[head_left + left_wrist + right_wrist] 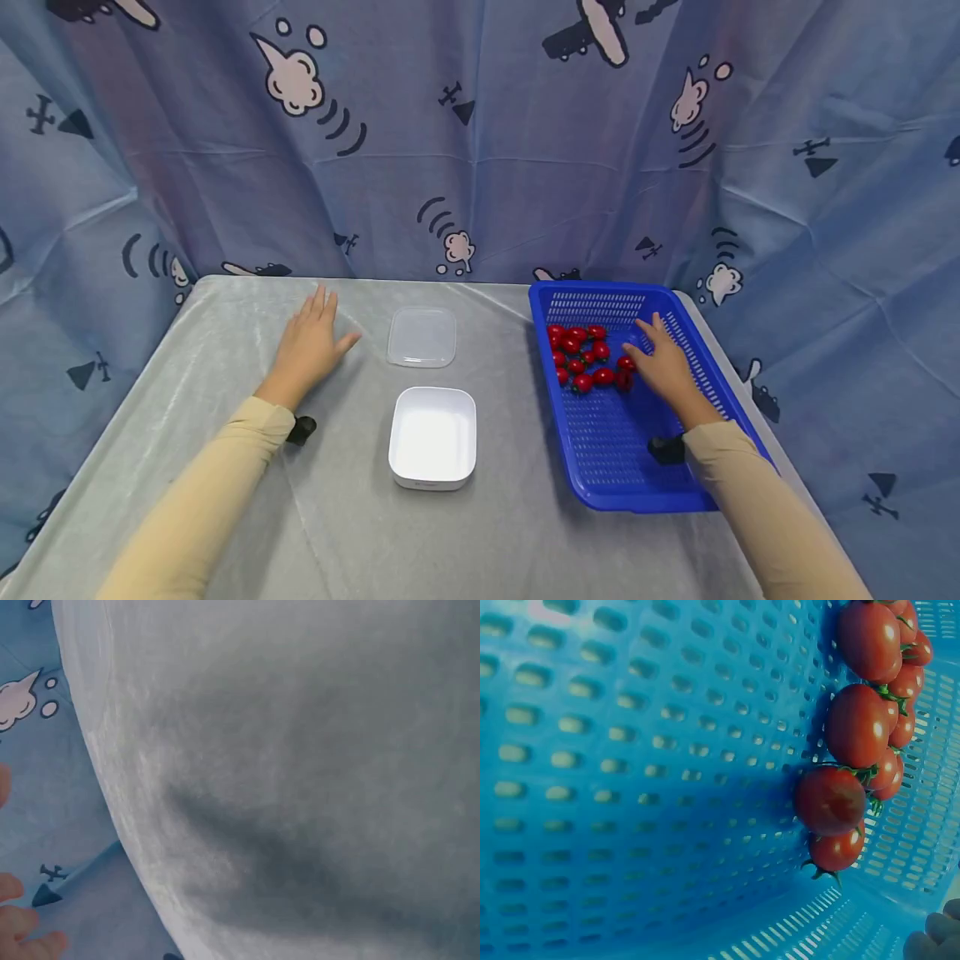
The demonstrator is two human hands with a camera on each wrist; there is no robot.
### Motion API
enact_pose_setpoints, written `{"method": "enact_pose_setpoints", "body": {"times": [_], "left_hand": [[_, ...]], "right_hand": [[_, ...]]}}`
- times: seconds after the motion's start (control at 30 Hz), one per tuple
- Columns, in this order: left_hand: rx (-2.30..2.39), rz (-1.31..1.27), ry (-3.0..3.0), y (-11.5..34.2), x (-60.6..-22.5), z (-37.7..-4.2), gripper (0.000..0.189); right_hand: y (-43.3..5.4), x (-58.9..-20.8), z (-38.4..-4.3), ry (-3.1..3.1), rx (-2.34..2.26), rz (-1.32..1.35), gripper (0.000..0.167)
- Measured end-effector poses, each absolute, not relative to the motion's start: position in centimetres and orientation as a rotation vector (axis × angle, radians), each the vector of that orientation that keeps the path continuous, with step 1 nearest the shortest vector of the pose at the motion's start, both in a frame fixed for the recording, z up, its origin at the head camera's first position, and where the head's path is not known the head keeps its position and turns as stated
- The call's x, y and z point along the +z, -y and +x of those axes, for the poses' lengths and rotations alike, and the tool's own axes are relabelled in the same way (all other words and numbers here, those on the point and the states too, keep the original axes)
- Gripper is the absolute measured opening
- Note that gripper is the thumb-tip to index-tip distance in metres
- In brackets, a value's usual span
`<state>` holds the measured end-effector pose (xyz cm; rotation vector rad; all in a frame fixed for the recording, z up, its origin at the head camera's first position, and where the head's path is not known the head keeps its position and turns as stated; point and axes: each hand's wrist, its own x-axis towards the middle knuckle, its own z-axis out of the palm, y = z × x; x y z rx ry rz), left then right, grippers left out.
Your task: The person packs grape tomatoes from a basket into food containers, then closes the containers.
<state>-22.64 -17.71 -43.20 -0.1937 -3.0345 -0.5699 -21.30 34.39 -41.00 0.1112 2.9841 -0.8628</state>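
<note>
Several red cherry tomatoes (602,377) with green stems lie in the left and middle part of a blue plastic basket (611,498). Over the basket, just right of the tomatoes, hovers my right hand (666,367), its fingers spread and holding nothing. In the right wrist view the tomatoes (859,724) show up close, and only some fingertips (936,935) appear at the corner. My left hand (306,343), fingers extended and empty, is above the left side of the table, left of a clear plastic lid (422,337). Left fingertips (30,930) show at that wrist view's edge.
A white square container (432,437), uncovered, stands in the middle of the grey-covered table (337,517), in front of the lid. Behind the table hangs a blue patterned curtain (480,150). The basket's raised rim borders the right hand's area.
</note>
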Motion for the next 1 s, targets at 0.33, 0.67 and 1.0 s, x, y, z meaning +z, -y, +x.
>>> {"method": "enact_pose_setpoints", "body": {"times": [0.33,0.67,1.0], "left_hand": [[-0.818,-0.158,3.062,17.2,-44.3,-21.6,0.078],[-1.091,-0.117,3.050,16.3,-45.0,-19.7,0.081],[-1.308,-0.081,2.999,15.4,-46.0,-18.6,0.080]], "right_hand": [[-34.9,-40.7,-21.6,-2.798,-1.149,0.310,0.059],[-36.7,-42.1,-22.0,-2.696,-1.197,0.299,0.057],[-37.8,-43.2,-22.4,-2.593,-1.242,0.338,0.059]]}}
